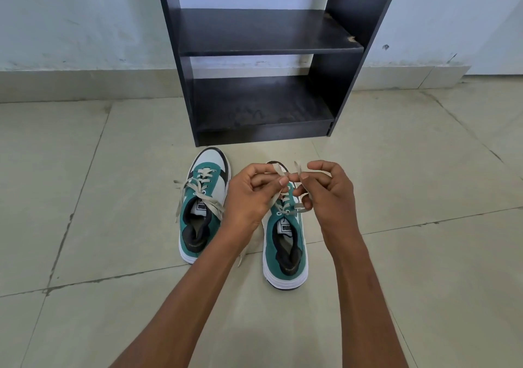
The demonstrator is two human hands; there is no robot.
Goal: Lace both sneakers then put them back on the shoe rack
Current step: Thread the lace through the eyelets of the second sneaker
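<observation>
Lacing: both hands work above the right sneaker [285,243], each pinching a strand of its beige lace [278,196].
Left hand: the left hand [250,192] has its fingers curled, thumb and forefinger nipping one lace end.
Right hand: the right hand [328,189] has its fingers curled, fingertips nipping the other lace end; the two hands almost meet.
Rack: the dark shoe rack [263,47] stands against the wall, open-fronted, with two shelves in view; both shelves hold nothing.
Left sneaker: the left sneaker [205,206], teal and white, sits on the tiled floor [99,197] just in front of the rack, laces threaded but loose, ends trailing over its sides.
Right sneaker position: on the floor beside the left one, close but apart, partly hidden by the hands.
Writing: a white tongue label shows on each shoe; the dark print reads upside down and is too small to read surely.
Direction: both long axes run toward the rack, toes to it, heels to the person.
</observation>
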